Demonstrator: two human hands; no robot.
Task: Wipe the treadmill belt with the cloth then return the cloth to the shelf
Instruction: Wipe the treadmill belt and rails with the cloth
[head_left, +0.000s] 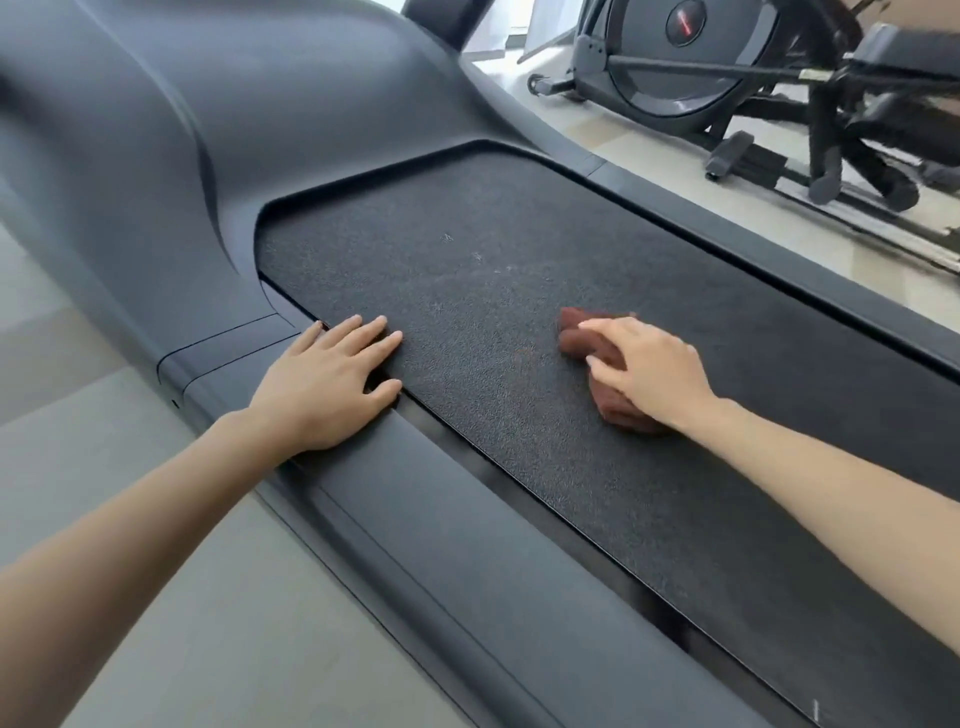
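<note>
While the wiping of the treadmill belt (519, 270) appears to be under way, no part of the task can be judged finished. A brown cloth (574, 338) is held bunched against the dark, textured belt, near the middle of its width and somewhat short of the front end. It is gripped by the right hand (649, 371), whose fingers are laid over the top while the thumb is curled round the near side. The left hand (322, 387) is spread flat, fingers straight and slightly apart, with nothing held; its palm is rested on the grey side rail (457, 525) and its fingertips are laid on the belt's edge.

A few pale specks are seen on the belt ahead of the cloth, towards the moulded motor cover (234, 135), so that stretch is judged unwiped. How clean the nearer belt is cannot be told. The shelf is not in view, and the return of the cloth is not yet begun.

The cloth is bunched into an elongated wad. Its long axis is laid roughly along the belt's length, with the exposed end pointed towards the motor cover and the other end hidden under the wrist. An elliptical trainer (701, 67) is seen on the floor beyond.
</note>
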